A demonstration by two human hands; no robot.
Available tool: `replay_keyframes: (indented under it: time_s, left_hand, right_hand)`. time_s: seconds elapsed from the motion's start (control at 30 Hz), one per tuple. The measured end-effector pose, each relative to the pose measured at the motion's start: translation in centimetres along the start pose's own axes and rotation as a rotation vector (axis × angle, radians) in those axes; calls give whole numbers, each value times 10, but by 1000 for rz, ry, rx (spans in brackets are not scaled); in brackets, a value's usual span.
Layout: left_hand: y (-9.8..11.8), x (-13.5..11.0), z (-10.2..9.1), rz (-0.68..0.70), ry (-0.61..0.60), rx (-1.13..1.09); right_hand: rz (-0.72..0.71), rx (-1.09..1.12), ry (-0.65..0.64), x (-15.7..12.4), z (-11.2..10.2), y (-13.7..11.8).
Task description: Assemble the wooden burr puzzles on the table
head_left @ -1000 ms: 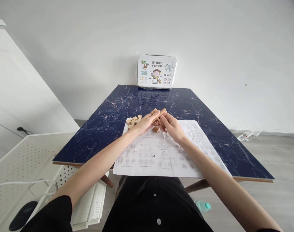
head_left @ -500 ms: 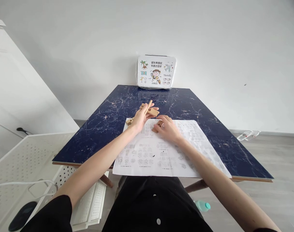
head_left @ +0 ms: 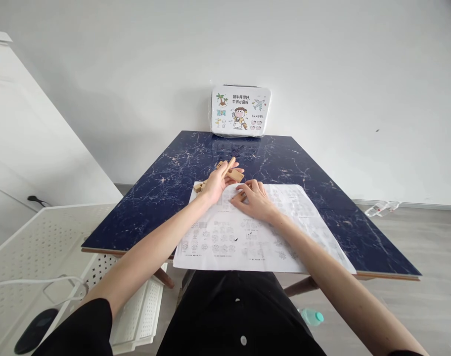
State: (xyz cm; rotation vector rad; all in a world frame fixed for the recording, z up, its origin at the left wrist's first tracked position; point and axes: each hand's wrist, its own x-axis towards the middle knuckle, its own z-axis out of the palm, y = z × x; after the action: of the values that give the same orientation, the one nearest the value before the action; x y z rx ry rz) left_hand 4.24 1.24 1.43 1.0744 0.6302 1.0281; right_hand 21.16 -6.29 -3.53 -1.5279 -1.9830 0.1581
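Several pale wooden pieces, among them a notched block [head_left: 236,175] and a stick-like one [head_left: 231,164], are gripped in my left hand [head_left: 214,185], above the far edge of a printed sheet [head_left: 218,259]. My right hand [head_left: 258,202] rests on the sheet's upper part, its fingers curled over another wooden block [head_left: 241,196] that they mostly cover. More small wooden blocks [head_left: 198,188] lie at the sheet's far left corner, partly behind my left hand.
The sheet lies on a dark blue marbled table [head_left: 144,207]. A white case with cartoon prints [head_left: 241,111] leans against the wall at the table's back. To the left stands a white perforated rack [head_left: 51,232]; a bottle [head_left: 312,316] lies on the floor.
My right fingers have come down and curled further over the block on the sheet, covering more of it. The pieces in my left hand have shifted slightly lower.
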Motion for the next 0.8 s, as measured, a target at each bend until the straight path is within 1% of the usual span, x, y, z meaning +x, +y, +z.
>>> replay_keyframes:
  time_s: [0.07,0.13,0.2,0.27,0.33,0.4,0.47,0.53,0.63,0.7,0.8]
  left_hand:
    - [0,0,0,0,-10,10]
    - [1,-1,0,14,-30,47]
    - [1,-2,0,44,-48,90]
    - [1,-4,1,71,-60,128]
    - [1,-6,2,94,-76,149]
    - [1,-7,4,108,-99,169]
    - [0,-9,5,111,-125,203]
    - [0,-10,5,103,-152,248]
    - [-3,-12,6,94,-212,316]
    - [-5,-14,7,111,-243,392]
    - [-6,-17,9,153,-258,496]
  right_hand:
    - [21,76,57,3,0,-2]
    - [82,204,152,7,-4,-1]
    - [188,340,285,12,-11,3]
    - [303,525,396,16,-18,8]
    - [327,733,405,18,-24,11]
    - [282,877,397,20,-28,9]
    - [224,955,381,20,-30,4]
    - [192,993,364,20,-31,-4]
    - [192,1058,364,18,-34,-13]
    - [191,1046,364,17,-35,-16]
    - [200,1015,350,15,-36,-17]
